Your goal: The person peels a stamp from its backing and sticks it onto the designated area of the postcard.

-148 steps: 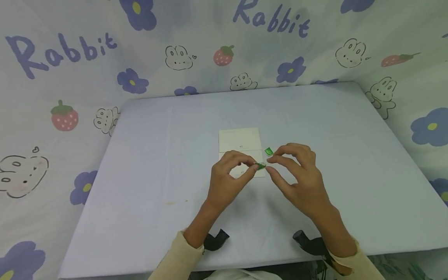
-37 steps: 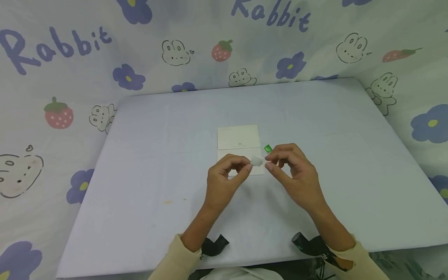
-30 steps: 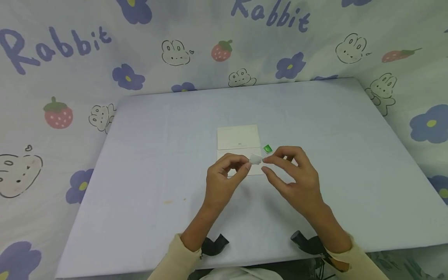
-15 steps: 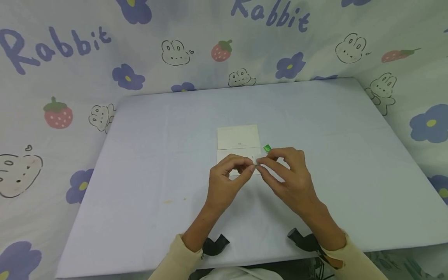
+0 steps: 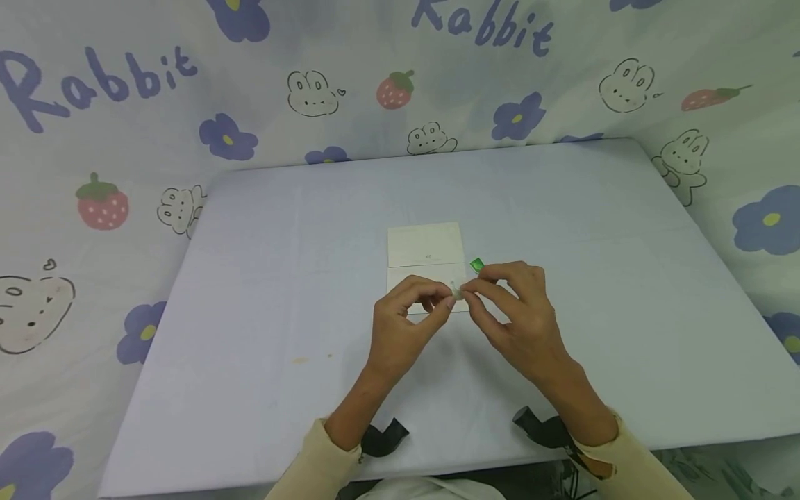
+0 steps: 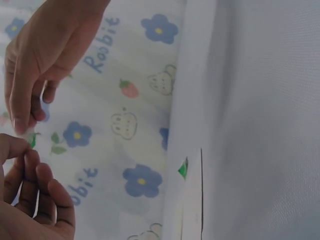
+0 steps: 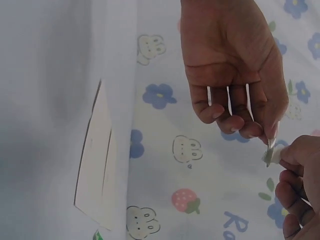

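Between the two hands, above the table, is a small thin stamp-like piece [image 5: 457, 293], with a pale back in the head view and some green in the left wrist view. My left hand [image 5: 405, 323] pinches it between thumb and forefinger. The right hand [image 5: 521, 316] pinches its opposite edge, and in the right wrist view a whitish bit [image 7: 277, 154] shows at those fingertips. Whether that bit is a separate layer cannot be told. A folded cream card [image 5: 425, 244] lies open below and behind the hands, its near half partly covered by them.
A second small green stamp-like piece [image 5: 477, 264] lies right of the card, partly behind the right hand. The table [image 5: 269, 292] has a white cloth. A patterned curtain [image 5: 350, 42] hangs beyond it. Dark wrist mounts [image 5: 386, 437] sit below the forearms.
The left-held piece was turned from its green side to its pale side. Within the last second, the right thumb and forefinger came in and closed on its edge. The card stays put.
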`<state>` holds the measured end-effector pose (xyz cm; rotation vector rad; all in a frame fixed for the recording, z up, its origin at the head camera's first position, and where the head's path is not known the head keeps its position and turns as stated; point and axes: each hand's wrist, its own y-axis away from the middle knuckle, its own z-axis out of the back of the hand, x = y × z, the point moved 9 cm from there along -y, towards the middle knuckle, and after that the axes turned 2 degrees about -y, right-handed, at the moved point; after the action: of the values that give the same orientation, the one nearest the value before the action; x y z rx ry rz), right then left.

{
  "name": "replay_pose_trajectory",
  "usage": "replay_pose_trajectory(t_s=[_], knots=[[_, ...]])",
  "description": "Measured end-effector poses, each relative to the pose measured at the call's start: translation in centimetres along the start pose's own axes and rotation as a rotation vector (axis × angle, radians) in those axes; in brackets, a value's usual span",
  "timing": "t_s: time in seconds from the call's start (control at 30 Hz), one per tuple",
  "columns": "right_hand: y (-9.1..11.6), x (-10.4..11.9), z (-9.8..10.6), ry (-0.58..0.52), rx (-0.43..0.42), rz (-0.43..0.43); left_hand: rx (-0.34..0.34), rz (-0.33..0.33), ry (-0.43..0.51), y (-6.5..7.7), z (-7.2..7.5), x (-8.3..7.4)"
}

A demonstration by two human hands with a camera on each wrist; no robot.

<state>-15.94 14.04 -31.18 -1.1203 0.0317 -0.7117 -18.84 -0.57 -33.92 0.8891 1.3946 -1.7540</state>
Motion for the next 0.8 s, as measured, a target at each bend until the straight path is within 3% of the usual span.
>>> replay_pose_trajectory(t_s=[0.23,0.47,0.63,0.8], knots=[[-0.1,-1.1,1.8,-0.017,-0.154,-0.07,-0.011,0.043,-0.02,0.5,0.1,3.1],[-0.1,-2.3,3.0,-0.025,-0.218,-0.123,-0.011,0.055,-0.012,0.4,0.1,3.5],[0.0,-3.6,3.4,-0.021,-0.207,-0.157,-0.011,0.053,-0.006,0.4,0.1,3.5],[0.4,-5.0,2.7,0.016,-0.114,-0.196,-0.015,0.046,-0.007,0.4,0.3,3.5]])
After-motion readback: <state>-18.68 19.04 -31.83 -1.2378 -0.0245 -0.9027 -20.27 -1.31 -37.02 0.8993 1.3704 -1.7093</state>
